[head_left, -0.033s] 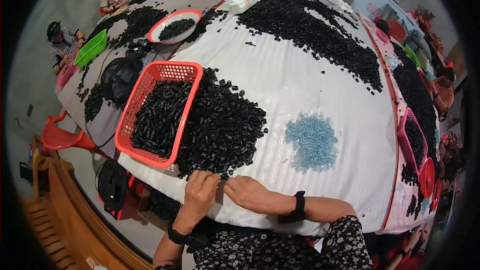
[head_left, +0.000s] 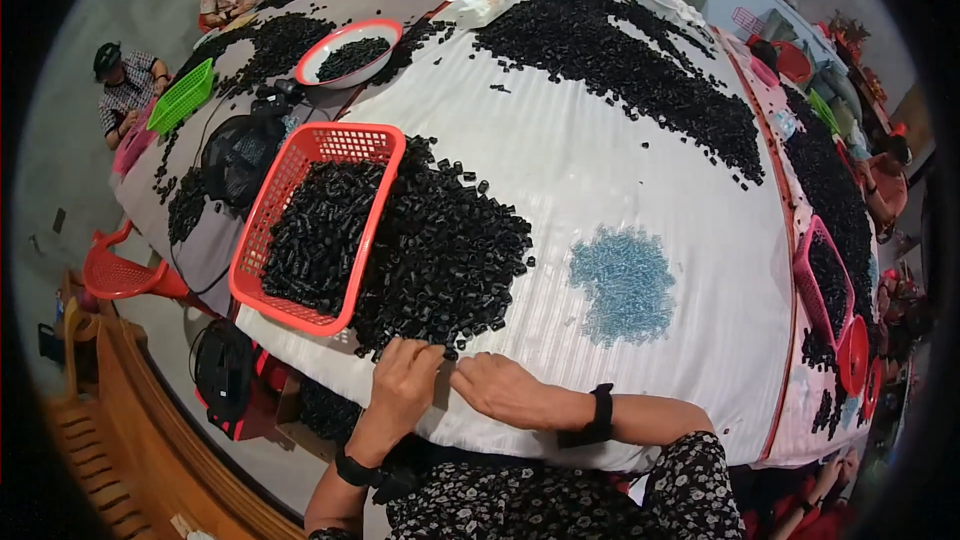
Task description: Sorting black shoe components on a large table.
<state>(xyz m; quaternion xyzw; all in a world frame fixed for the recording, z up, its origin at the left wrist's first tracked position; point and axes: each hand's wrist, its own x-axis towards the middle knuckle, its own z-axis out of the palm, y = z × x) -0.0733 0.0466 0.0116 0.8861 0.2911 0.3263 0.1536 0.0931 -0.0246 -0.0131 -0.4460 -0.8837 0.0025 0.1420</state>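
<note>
At the near edge of the white-covered table, my left hand (head_left: 405, 380) and my right hand (head_left: 500, 387) face each other, fingertips almost meeting. Both are closed in a pinch, and what they hold is hidden or too small to name. Just beyond them spreads a heap of small black tubular plastic pieces (head_left: 450, 260). On the heap's left side rests a red plastic basket (head_left: 243, 275), filled with longer black pieces (head_left: 318, 240). To the right of the heap lies a flat pile of small, clear bluish pieces (head_left: 622, 285).
A larger spread of black pieces (head_left: 640, 70) covers the table's far side. A red-rimmed white basin (head_left: 378, 68) stands at the far left, near a dark fan (head_left: 243, 155). A pink basket (head_left: 838, 290) sits at the right. Several people work around the tables. A red chair (head_left: 125, 270) stands left.
My hands have shifted very slightly at the fingertips. Nothing else has visibly moved.
</note>
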